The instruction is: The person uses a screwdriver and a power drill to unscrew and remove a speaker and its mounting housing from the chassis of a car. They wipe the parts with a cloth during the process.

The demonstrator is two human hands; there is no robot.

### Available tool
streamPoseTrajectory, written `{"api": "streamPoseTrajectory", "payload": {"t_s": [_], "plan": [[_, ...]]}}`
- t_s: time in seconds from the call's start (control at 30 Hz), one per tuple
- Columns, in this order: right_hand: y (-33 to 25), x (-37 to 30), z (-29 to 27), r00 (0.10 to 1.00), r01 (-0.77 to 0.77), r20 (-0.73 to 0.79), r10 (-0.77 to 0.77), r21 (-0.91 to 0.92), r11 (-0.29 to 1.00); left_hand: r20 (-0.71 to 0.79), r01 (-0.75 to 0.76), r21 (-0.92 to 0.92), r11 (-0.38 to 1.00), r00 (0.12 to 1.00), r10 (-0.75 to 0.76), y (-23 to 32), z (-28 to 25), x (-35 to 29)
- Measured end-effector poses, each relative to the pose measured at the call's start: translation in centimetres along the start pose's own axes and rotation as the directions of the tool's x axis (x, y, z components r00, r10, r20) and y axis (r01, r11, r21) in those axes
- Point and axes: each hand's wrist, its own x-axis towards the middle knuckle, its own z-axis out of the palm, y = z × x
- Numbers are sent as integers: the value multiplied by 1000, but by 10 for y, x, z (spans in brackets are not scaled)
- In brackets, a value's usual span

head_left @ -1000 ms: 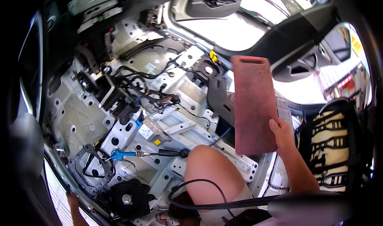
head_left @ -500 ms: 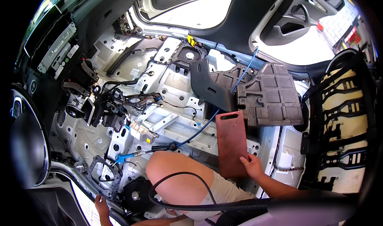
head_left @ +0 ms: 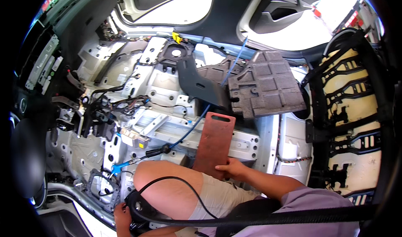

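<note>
In my right hand (head_left: 229, 168) I grip a flat reddish-brown board (head_left: 212, 140) by its lower right edge, thumb on its face. It stands steeply tilted beside my bent knee, and a long slot runs through its top end. My left hand (head_left: 122, 216) is low at the left, fingers curled against the rim of a round black part (head_left: 139, 205) like a speaker. Anything between those fingers is hidden. Past the board's top lies a black curved duct (head_left: 200, 85), and a blue cable (head_left: 190, 133) runs behind the board.
The car's interior is stripped to bare metal floor (head_left: 163, 86). Dark grey foam blocks (head_left: 268, 84) lie at the far side. A seatback frame (head_left: 351, 111) stands at the right, the steering wheel (head_left: 27, 153) at the left. Loose wiring (head_left: 121, 101) and a black cable (head_left: 178, 179) cross the space.
My left hand has moved right, from the door sill to the round black part. The right hand still holds the board, now lower and further left in view. The whole view has shifted.
</note>
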Motion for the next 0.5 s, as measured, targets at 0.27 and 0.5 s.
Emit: {"api": "streamPoseTrajectory", "payload": {"t_s": [0.27,0.5], "plan": [[-6,-62,-17,902,411,-263,-342,279,868,210,-189,-13,982,960,187,1,23,3],[-34,-126,-21,694,675,-694,-191,534,509,428,-221,64,973,887,174,-9,30,39]]}}
